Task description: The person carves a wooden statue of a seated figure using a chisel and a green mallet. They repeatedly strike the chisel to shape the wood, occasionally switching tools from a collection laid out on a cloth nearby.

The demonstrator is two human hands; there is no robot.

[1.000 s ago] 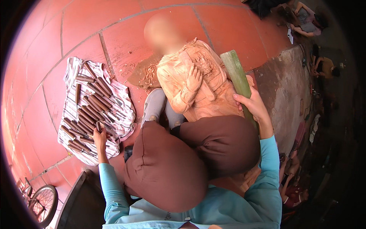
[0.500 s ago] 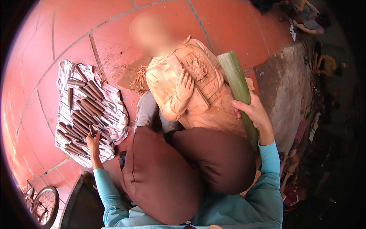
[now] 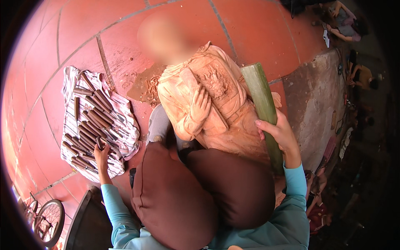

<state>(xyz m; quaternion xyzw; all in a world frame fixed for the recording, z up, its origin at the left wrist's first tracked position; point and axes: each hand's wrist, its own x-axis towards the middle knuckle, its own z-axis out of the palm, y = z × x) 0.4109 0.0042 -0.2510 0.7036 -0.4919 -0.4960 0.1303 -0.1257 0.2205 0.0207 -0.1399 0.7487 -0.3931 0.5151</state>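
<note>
My left hand (image 3: 101, 156) is at the near right part of the striped cloth (image 3: 132, 139), its fingers closed round the brown handle of a carving chisel (image 3: 99, 143). Around it on the cloth lie several brown-handled carving tools (image 3: 88, 130), most of them side by side. My right hand (image 3: 283, 133) grips a long greenish wooden club (image 3: 259, 89), which slants up to the left beside the carving. That carving (image 3: 177, 91) is a pale wooden robed figure lying on its back, one hand across its chest. Its head is blurred.
My bent knees (image 3: 171, 191) are close to the figure's near end, with a grey sock (image 3: 159, 124) beside it. Wood shavings (image 3: 152, 86) litter the red tiled floor (image 3: 100, 25). A bicycle wheel (image 3: 50, 223) shows at lower left. Other people (image 3: 346, 21) sit along the right edge.
The club's top has dropped slightly and shifted right, along with my right hand. My left hand stays at the tools, the chisel handle tipped a little. The view has shifted slightly.
</note>
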